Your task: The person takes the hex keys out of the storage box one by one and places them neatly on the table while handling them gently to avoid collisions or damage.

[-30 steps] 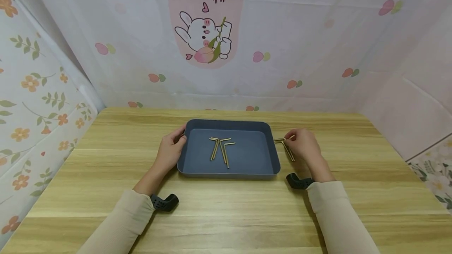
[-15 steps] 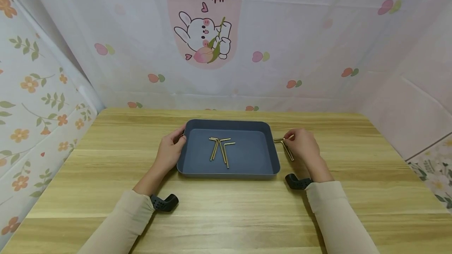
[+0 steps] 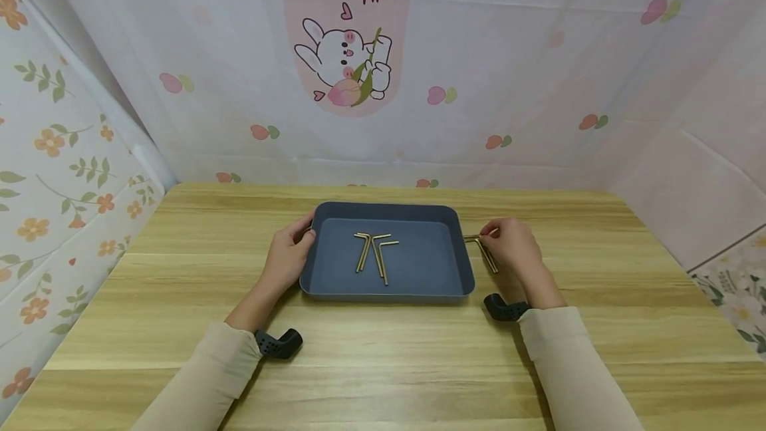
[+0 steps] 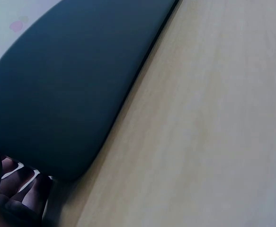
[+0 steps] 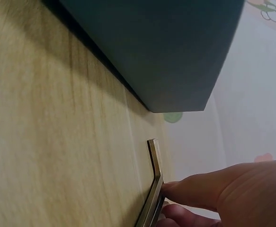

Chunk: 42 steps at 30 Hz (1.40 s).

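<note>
My left hand (image 3: 286, 255) grips the left wall of a blue-grey rectangular tray (image 3: 427, 258), thumb at the rim. In the left wrist view its fingers (image 4: 26, 191) show below the tray's dark outer wall (image 4: 71, 85). Several gold L-shaped hex keys (image 3: 378, 259) lie inside the tray, left of its middle. Just right of the tray, my right hand (image 3: 514, 245) pinches at more gold hex keys (image 3: 487, 257) on the table. In the right wrist view the thumb (image 5: 190, 189) touches a hex key (image 5: 150, 196) near its bend; the other fingertips are partly hidden.
The wooden table (image 3: 383, 364) runs back to a white printed curtain (image 3: 509, 72). Floral cloth (image 3: 66, 171) hangs at the left. A black wrist mount (image 3: 280, 343) sits at the left wrist, another black mount (image 3: 505, 308) at the right wrist.
Almost nothing differs. My right hand and the hex keys at it have shifted very slightly left; the left hand and tray stay in place.
</note>
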Each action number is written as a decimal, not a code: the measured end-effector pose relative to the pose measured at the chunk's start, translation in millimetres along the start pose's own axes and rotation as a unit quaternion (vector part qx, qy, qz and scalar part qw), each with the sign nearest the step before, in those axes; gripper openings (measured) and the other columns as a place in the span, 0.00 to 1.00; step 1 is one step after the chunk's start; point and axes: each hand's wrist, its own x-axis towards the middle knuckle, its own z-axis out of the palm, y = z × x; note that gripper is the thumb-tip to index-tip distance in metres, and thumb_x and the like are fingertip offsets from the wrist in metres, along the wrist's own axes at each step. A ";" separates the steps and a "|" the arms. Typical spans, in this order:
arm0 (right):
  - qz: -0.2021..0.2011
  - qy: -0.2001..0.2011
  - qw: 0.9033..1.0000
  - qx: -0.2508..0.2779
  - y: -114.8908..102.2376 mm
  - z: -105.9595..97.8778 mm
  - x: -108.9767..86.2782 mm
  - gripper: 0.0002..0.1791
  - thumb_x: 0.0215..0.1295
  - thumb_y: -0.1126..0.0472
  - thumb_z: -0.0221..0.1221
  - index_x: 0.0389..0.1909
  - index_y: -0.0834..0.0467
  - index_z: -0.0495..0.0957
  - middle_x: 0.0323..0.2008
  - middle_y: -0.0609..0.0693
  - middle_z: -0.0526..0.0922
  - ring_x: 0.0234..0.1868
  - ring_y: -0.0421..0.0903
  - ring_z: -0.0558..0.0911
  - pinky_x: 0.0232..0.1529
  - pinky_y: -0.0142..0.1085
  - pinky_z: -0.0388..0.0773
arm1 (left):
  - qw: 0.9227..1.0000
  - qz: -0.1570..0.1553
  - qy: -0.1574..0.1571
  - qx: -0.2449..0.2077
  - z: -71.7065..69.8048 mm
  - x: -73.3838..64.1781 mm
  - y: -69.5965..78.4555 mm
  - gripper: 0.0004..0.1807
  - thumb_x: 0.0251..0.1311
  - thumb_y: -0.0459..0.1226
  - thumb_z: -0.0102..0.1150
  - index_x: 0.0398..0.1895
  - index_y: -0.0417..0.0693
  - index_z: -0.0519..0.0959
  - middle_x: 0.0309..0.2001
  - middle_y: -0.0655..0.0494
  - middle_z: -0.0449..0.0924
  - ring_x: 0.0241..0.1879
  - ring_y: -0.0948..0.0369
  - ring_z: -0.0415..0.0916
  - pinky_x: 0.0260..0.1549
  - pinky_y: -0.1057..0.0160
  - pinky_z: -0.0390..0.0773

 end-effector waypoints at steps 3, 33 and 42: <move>0.001 -0.002 1.000 0.002 -0.7 -0.8 -0.8 0.13 0.70 0.58 0.58 0.45 0.63 0.85 0.43 0.64 0.88 0.41 0.58 0.85 0.38 0.48 0.80 | 1.000 0.002 0.000 0.000 -0.1 0.0 0.5 0.26 0.76 0.34 0.44 0.76 0.45 0.65 0.73 0.43 0.68 0.73 0.48 0.67 0.69 0.48 0.70; -0.100 -0.054 0.993 0.041 -83.2 -16.9 -10.7 0.12 0.71 0.59 0.59 0.48 0.62 0.84 0.40 0.60 0.88 0.25 0.44 0.84 0.28 0.35 0.79 | 1.000 0.003 0.006 -0.005 -0.1 -1.0 -1.8 0.26 0.76 0.34 0.45 0.75 0.44 0.66 0.73 0.45 0.68 0.73 0.51 0.66 0.69 0.49 0.69; -0.094 -0.115 0.987 0.063 -114.9 -5.7 -9.9 0.14 0.69 0.59 0.61 0.49 0.64 0.83 0.37 0.61 0.87 0.21 0.42 0.80 0.26 0.34 0.80 | 1.000 0.005 0.006 -0.008 0.0 -0.1 0.3 0.26 0.75 0.33 0.45 0.75 0.44 0.66 0.73 0.44 0.68 0.73 0.49 0.66 0.69 0.49 0.69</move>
